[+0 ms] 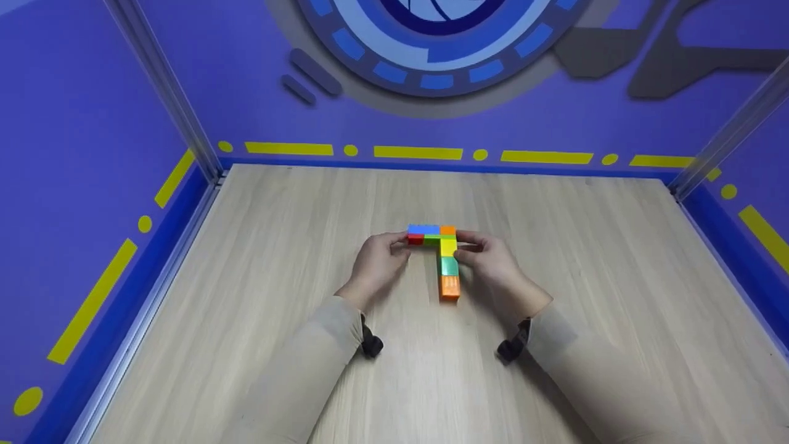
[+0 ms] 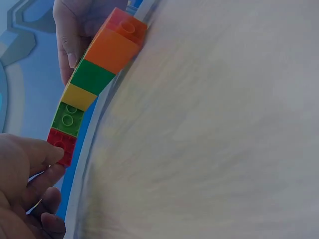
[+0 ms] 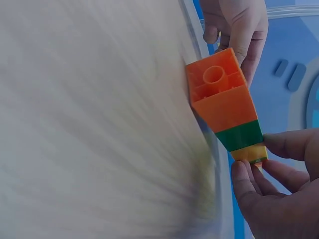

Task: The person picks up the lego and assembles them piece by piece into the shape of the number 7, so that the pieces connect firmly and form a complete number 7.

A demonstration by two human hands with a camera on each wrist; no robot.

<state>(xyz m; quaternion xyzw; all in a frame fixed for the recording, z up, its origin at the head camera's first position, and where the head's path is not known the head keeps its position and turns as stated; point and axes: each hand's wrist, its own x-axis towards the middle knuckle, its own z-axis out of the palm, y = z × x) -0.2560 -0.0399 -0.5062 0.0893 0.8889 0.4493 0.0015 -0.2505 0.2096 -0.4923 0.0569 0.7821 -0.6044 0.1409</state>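
Note:
An L-shaped build of toy building blocks (image 1: 449, 266) lies between the two hands, mostly above the middle of the table. Its far arm has a blue block (image 1: 424, 229) beside an orange one, with a red block (image 1: 416, 239) and a light green block below. A yellow, a green and an orange block (image 1: 450, 287) form the arm toward the person. My left hand (image 1: 377, 264) pinches the red and blue end; the left wrist view shows fingertips on the red block (image 2: 61, 147). My right hand (image 1: 493, 262) grips the corner near the yellow block (image 3: 251, 152), thumb and fingers on opposite sides.
The light wood table (image 1: 277, 216) runs up to a purple-blue back wall (image 1: 246, 105) with yellow marks. Side walls with metal corner posts (image 1: 166, 86) stand left and right. Each wrist carries a small black camera (image 1: 371, 342).

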